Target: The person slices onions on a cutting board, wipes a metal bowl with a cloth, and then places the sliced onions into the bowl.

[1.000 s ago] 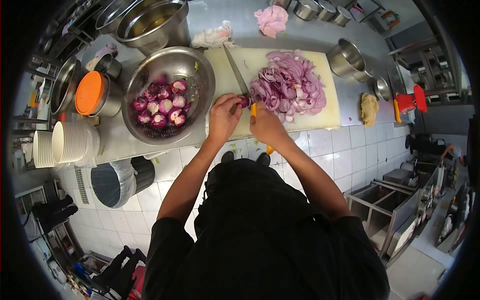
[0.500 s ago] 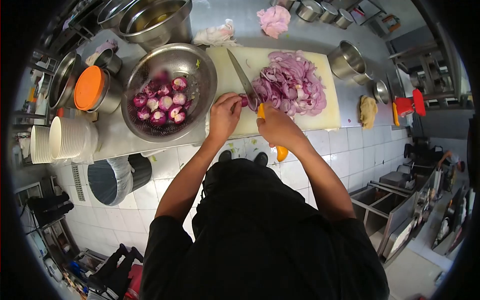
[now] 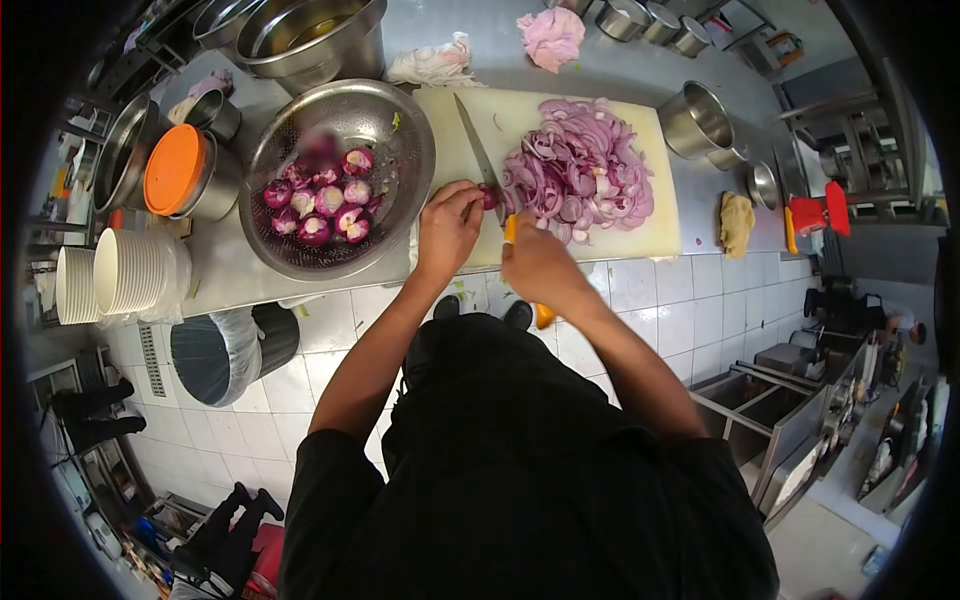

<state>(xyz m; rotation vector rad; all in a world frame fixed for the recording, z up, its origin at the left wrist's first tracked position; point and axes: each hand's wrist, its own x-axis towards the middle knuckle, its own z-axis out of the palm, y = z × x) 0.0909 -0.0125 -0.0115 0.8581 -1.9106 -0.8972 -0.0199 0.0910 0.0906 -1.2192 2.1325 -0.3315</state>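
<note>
My right hand (image 3: 540, 262) is closed round the yellow handle of a long knife (image 3: 476, 142), whose blade points away across the cutting board (image 3: 445, 130). My left hand (image 3: 451, 222) pinches a piece of red onion (image 3: 489, 198) against the board, close to the left side of the blade. Right of the knife lies a heap of sliced red onion (image 3: 590, 170). Several peeled red onions (image 3: 328, 201) sit in a perforated metal colander (image 3: 395, 235) to the left of the board.
Metal pots (image 3: 320, 50) stand behind the colander. An orange lid (image 3: 174, 170) and stacked white bowls (image 3: 130, 272) are at the left. A steel pot (image 3: 693, 120) and a tan cloth (image 3: 737, 224) lie right of the board. A lined bin (image 3: 215, 358) stands below the counter.
My right hand and the knife handle have shifted slightly left and towards me, bringing the blade nearer my left fingers. My left hand keeps its pinch on the onion.
</note>
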